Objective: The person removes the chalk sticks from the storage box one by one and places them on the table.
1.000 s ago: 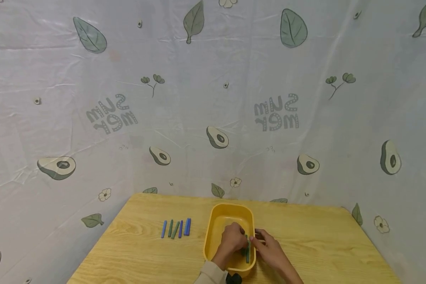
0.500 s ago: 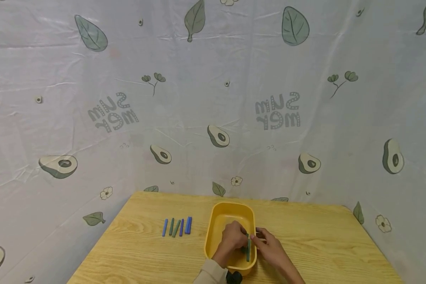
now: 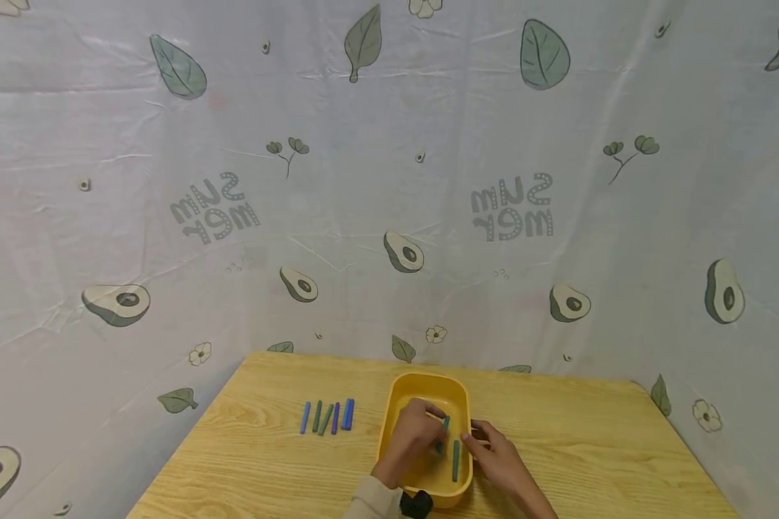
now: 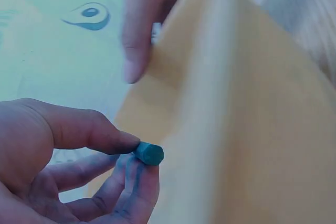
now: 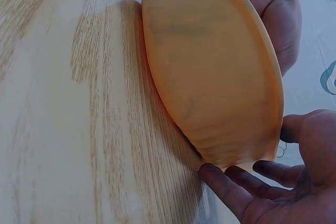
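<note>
A yellow plastic tub [image 3: 422, 389] stands near the middle of the table. My left hand [image 3: 415, 432] is over its inside, pinching a green crayon [image 4: 150, 153] between thumb and fingertips; its flat end points outward in the left wrist view. Another green crayon [image 3: 456, 461] lies lengthwise in the tub, by the right wall. From the right side, my right hand [image 3: 496, 455] holds the tub, its thumb at the rim and its fingers against the outer wall [image 5: 210, 66]. Part of the tub's floor is hidden by my left hand.
Left of the tub, several crayons lie in a loose row: a light blue crayon [image 3: 305, 418], green crayons [image 3: 317, 417], a purple crayon [image 3: 335, 418] and a blue pair [image 3: 347, 415]. A printed sheet [image 3: 337, 209] hangs behind the wooden table [image 3: 578, 418].
My left hand has drawn back slightly to the left, bringing the green crayon away from the one at the right wall. My right hand keeps its hold on the tub.
</note>
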The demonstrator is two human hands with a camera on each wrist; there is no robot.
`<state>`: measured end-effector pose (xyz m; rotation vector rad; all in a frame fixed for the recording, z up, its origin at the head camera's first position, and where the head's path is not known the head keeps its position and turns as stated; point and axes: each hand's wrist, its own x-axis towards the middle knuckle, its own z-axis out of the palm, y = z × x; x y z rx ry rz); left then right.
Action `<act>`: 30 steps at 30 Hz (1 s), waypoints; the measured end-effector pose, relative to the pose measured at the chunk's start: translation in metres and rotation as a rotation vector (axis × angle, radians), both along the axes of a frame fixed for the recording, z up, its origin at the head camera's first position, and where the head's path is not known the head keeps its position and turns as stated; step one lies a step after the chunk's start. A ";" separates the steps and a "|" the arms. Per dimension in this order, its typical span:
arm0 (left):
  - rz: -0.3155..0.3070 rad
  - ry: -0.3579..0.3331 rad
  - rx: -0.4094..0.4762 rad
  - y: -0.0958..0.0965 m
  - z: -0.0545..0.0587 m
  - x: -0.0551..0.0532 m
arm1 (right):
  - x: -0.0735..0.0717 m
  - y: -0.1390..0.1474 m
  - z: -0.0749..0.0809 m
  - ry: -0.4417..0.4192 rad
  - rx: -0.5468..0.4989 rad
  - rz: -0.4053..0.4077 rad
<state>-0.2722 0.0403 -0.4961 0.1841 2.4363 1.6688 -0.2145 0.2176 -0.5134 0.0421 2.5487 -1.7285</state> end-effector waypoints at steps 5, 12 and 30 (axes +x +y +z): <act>-0.012 -0.019 0.067 -0.010 0.015 0.000 | 0.001 0.000 0.001 -0.012 0.005 -0.010; -0.031 -0.029 0.129 -0.032 0.031 -0.003 | -0.001 -0.001 0.001 -0.014 -0.008 -0.012; -0.047 -0.019 0.158 -0.097 0.044 -0.018 | -0.002 -0.001 0.000 -0.020 0.029 -0.023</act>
